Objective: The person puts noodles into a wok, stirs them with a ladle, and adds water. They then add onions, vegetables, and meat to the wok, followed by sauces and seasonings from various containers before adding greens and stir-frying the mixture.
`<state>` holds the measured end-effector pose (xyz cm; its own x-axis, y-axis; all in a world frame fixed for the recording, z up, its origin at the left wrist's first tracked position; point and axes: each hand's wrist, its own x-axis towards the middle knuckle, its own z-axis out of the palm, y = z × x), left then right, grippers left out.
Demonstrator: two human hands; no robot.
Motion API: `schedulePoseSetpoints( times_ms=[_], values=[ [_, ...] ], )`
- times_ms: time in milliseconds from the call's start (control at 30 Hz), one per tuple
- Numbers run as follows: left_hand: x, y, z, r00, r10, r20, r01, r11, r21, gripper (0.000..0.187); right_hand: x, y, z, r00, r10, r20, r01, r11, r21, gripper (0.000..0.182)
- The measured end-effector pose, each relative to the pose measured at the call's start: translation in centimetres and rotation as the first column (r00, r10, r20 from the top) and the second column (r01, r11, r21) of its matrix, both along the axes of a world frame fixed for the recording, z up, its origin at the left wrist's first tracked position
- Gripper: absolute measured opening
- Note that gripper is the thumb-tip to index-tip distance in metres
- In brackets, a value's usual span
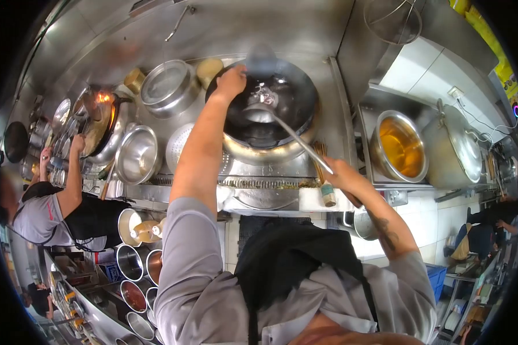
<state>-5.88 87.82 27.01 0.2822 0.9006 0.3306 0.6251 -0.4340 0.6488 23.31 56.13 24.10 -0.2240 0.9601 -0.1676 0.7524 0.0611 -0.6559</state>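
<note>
A large black wok [296,92] sits on the burner in front of me. Over its far left rim, my left hand [231,81] is closed on a dark, round, motion-blurred thing [261,62] whose kind I cannot make out. My right hand [346,175] grips the handle of a long metal ladle [296,137]. The ladle's bowl [260,113] is inside the wok, beside some pale, wet-looking pieces of food [266,95]. Just left of my right hand lies a bundle of thin sticks with a wrapped handle [327,192].
Left of the wok stand a lidded pot [168,86], a steel bowl [138,154] and a perforated strainer [181,144]. A pot of amber liquid [400,146] stands right. A co-worker [69,213] handles a flaming wok [101,123] at far left. Several containers [133,296] line the lower left.
</note>
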Motion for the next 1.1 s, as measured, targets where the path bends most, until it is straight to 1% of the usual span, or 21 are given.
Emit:
schedulePoseSetpoints(
  times_ms=[33,133,167,233,267,300,333,367,400,433,533,567,667,767,800,833,867,900,967,1067,1100],
  values=[
    [-0.4,0.0,-0.1,0.995,-0.041,0.089,0.045,0.998,-0.054,0.032,-0.5,1.0,0.0,0.999,-0.038,-0.030,0.039,0.998,0.045,0.030],
    [-1.6,-0.3,-1.0,0.995,0.014,-0.101,0.013,0.966,0.259,0.035,-2.0,4.8,-1.7,0.967,-0.238,0.092,0.224,0.965,0.139,0.026],
    [-1.5,-0.6,-1.9,0.995,0.091,-0.040,-0.075,0.950,0.305,0.024,-2.8,5.9,-2.3,0.951,-0.282,0.128,0.266,0.955,0.132,0.025],
    [-0.3,-4.2,-1.3,0.986,0.137,-0.095,-0.116,0.973,0.200,0.014,-4.5,7.5,-3.1,0.907,-0.370,0.200,0.351,0.928,0.123,0.022],
    [0.5,-7.3,-1.3,0.989,0.107,-0.100,-0.085,0.976,0.201,0.015,-4.6,7.6,-3.0,0.929,-0.336,0.155,0.317,0.939,0.135,0.021],
    [1.3,-9.4,-2.7,0.982,0.066,-0.174,-0.041,0.988,0.147,0.022,-4.8,7.8,-2.9,0.948,-0.299,0.110,0.282,0.948,0.150,0.021],
    [2.0,-11.1,-5.2,0.965,-0.049,-0.258,0.059,0.998,0.031,0.023,-4.9,8.0,-2.8,0.964,-0.259,0.065,0.246,0.955,0.166,0.020],
    [2.8,-14.4,-5.3,0.949,-0.096,-0.300,0.110,0.993,0.031,0.026,-4.7,7.8,-3.0,0.977,-0.212,-0.012,0.212,0.971,0.113,0.023],
    [3.3,-16.9,-6.9,0.967,-0.110,-0.228,0.120,0.992,0.032,0.028,-4.1,7.4,-3.2,0.981,-0.170,-0.091,0.176,0.983,0.061,0.027],
    [3.5,-18.6,-8.3,0.975,-0.142,-0.171,0.149,0.988,0.029,0.023,-3.7,6.8,-3.5,0.977,-0.133,-0.168,0.136,0.991,0.006,0.031],
    [3.8,-20.5,-9.8,0.985,-0.094,-0.143,0.122,0.971,0.206,0.017,-5.2,8.4,1.4,0.951,-0.308,-0.001,0.300,0.927,-0.225,0.031],
    [3.7,-20.7,-9.6,0.987,-0.098,-0.123,0.123,0.970,0.211,0.013,-4.6,9.5,-0.6,0.965,-0.253,0.064,0.252,0.967,0.027,0.032],
    [2.9,-20.6,-9.2,0.985,-0.145,-0.090,0.160,0.966,0.204,0.014,-5.4,11.5,-4.1,0.934,-0.309,0.179,0.248,0.923,0.295,0.031],
    [2.6,-19.7,-11.5,0.987,-0.139,-0.083,0.152,0.971,0.184,0.015,-5.1,11.4,-4.7,0.967,-0.170,0.190,0.104,0.944,0.315,0.026],
    [2.7,-19.3,-11.7,0.988,-0.133,-0.081,0.145,0.973,0.178,0.015,-5.2,10.3,-2.4,0.987,-0.125,0.100,0.106,0.979,0.174,0.024],
    [2.7,-19.0,-10.9,0.988,-0.136,-0.065,0.147,0.968,0.202,0.015,-5.6,7.9,1.6,0.996,-0.093,0.002,0.093,0.995,0.028,0.022],
    [2.5,-19.6,-9.7,0.988,-0.145,-0.053,0.153,0.966,0.211,0.016,-6.0,6.1,3.4,0.991,-0.081,-0.104,0.067,0.989,-0.132,0.020],
    [2.4,-20.5,-9.4,0.988,-0.148,-0.039,0.153,0.965,0.214,0.016,-5.3,5.3,2.6,0.993,-0.072,-0.098,0.054,0.984,-0.169,0.020],
    [2.6,-20.0,-10.0,0.986,-0.162,-0.048,0.168,0.964,0.208,0.016,-3.4,5.8,2.1,0.996,-0.036,-0.081,0.020,0.981,-0.192,0.020],
    [2.7,-19.6,-10.7,0.988,-0.149,-0.048,0.155,0.965,0.212,0.013,-2.9,6.7,2.1,0.991,-0.135,0.008,0.135,0.991,0.006,0.020],
    [2.7,-19.8,-10.8,0.989,-0.143,-0.030,0.146,0.963,0.226,0.012,-2.9,7.5,0.8,0.975,-0.195,0.109,0.185,0.978,0.093,0.021]
  ],
)
